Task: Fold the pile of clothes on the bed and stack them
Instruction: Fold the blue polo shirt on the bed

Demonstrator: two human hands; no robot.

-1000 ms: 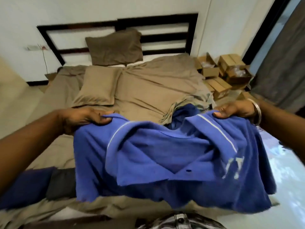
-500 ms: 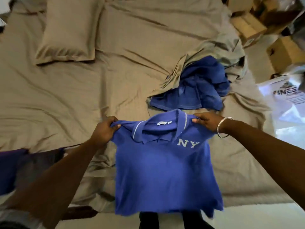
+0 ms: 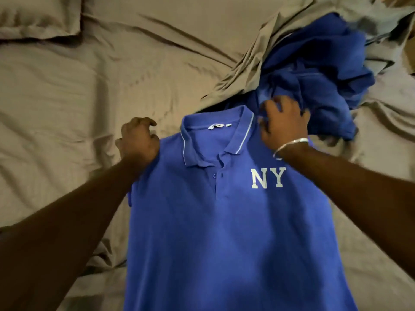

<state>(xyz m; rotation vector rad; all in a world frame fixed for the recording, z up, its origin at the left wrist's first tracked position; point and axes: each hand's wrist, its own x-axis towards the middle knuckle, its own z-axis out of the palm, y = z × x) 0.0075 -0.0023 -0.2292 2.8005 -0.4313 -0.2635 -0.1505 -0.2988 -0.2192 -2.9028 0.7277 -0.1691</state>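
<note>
A blue polo shirt (image 3: pixel 224 232) with white "NY" letters lies face up on the bed, collar away from me. My left hand (image 3: pixel 138 140) grips its left shoulder, fingers curled into the cloth. My right hand (image 3: pixel 284 123), with a silver bangle at the wrist, grips the right shoulder by the collar. Just beyond my right hand lies a crumpled heap of blue clothes (image 3: pixel 318 70).
The bed is covered by a wrinkled tan sheet (image 3: pixel 112 86). A tan pillow (image 3: pixel 38 16) lies at the top left. A bunched fold of the sheet (image 3: pixel 247 70) runs up beside the blue heap.
The shirt has come down from hanging in the air to lying flat on the bed. Both hands still hold its shoulders, and my view has moved closer.
</note>
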